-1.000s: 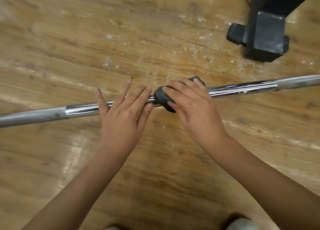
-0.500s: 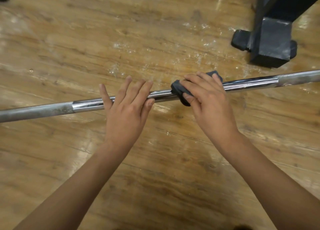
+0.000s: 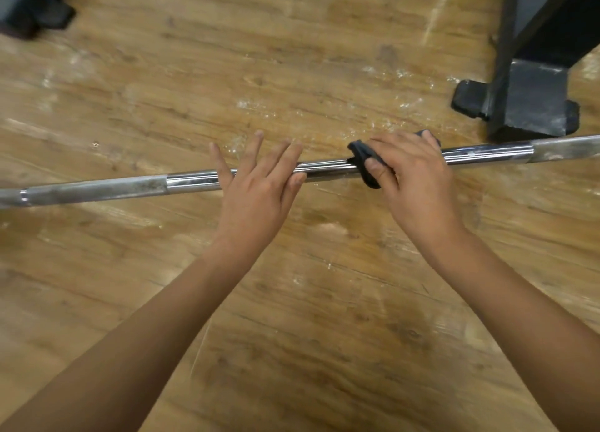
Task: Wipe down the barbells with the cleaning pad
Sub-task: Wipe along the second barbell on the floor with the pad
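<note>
The barbell (image 3: 97,188) lies across the wooden floor (image 3: 324,334), left edge to right edge. The left hand (image 3: 256,188) rests on its middle, fingers straight. Just beside it, the right hand (image 3: 415,178) grips the dark cleaning pad (image 3: 362,160) against the bar. A black stand foot (image 3: 532,103) sits near the far right corner.

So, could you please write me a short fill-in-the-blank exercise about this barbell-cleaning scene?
1. The barbell lies on a ____ floor.
2. The right hand grips the cleaning pad, which is draped over the ____.
3. The left hand rests flat on the bar, holding ____.
Missing words: wooden; barbell; nothing.
</note>
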`<action>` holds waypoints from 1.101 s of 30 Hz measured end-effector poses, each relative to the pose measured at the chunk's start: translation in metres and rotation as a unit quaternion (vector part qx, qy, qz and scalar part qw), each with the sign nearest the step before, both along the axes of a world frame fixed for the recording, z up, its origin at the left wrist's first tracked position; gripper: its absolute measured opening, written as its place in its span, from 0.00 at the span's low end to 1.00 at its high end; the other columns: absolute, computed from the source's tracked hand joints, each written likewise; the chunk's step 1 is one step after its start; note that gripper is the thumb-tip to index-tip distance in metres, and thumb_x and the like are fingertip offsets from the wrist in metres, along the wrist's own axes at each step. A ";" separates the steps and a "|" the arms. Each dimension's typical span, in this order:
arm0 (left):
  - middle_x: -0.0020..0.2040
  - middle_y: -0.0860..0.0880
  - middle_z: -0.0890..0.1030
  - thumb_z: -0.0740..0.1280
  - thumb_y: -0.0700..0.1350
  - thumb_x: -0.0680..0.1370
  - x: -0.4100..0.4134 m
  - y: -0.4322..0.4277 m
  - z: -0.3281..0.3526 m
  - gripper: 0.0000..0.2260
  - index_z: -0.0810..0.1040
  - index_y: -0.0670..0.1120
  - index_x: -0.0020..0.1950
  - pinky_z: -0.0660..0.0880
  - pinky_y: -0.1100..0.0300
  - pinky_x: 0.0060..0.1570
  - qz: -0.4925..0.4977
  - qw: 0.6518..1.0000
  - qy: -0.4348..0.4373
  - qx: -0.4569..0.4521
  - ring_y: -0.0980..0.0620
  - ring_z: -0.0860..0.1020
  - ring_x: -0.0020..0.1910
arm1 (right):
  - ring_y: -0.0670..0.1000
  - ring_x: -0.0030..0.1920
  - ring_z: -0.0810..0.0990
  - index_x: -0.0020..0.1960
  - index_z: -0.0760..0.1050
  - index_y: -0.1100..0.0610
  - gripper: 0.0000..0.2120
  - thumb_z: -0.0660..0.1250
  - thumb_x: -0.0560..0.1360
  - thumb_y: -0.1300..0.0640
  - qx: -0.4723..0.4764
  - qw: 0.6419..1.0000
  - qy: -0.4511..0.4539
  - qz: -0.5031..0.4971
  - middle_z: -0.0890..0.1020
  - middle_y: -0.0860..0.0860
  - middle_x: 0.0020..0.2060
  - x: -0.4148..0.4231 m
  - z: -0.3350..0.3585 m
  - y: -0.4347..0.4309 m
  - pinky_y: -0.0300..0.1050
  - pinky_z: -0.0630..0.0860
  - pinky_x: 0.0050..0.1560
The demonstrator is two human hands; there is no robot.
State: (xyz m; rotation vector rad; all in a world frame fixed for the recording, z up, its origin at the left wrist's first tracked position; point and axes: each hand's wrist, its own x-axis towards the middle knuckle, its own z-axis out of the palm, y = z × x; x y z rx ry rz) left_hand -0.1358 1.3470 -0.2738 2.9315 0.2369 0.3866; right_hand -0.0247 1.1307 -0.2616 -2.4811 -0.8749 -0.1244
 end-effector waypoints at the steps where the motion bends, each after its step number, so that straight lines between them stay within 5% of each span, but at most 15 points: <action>1: 0.71 0.52 0.77 0.52 0.56 0.87 0.003 0.001 0.001 0.21 0.72 0.51 0.76 0.39 0.27 0.72 0.000 1.000 0.004 -0.001 0.43 0.64 0.79 | 0.55 0.62 0.77 0.62 0.81 0.55 0.15 0.62 0.81 0.51 -0.001 1.000 0.003 0.004 0.83 0.48 0.60 0.004 0.001 0.002 0.59 0.64 0.69; 15: 0.71 0.54 0.77 0.49 0.57 0.86 0.026 0.009 0.006 0.23 0.72 0.52 0.76 0.41 0.25 0.72 0.019 0.998 0.040 -0.044 0.41 0.65 0.78 | 0.56 0.62 0.78 0.63 0.81 0.55 0.16 0.65 0.79 0.53 -0.006 0.999 -0.014 0.050 0.83 0.50 0.61 0.023 0.006 0.016 0.54 0.63 0.68; 33: 0.75 0.50 0.72 0.50 0.54 0.87 0.019 -0.003 -0.008 0.22 0.68 0.51 0.79 0.43 0.30 0.74 0.050 0.998 -0.001 -0.035 0.42 0.60 0.80 | 0.57 0.66 0.75 0.65 0.80 0.55 0.14 0.66 0.80 0.56 0.015 0.998 -0.059 -0.014 0.82 0.49 0.63 0.002 -0.004 0.024 0.59 0.63 0.73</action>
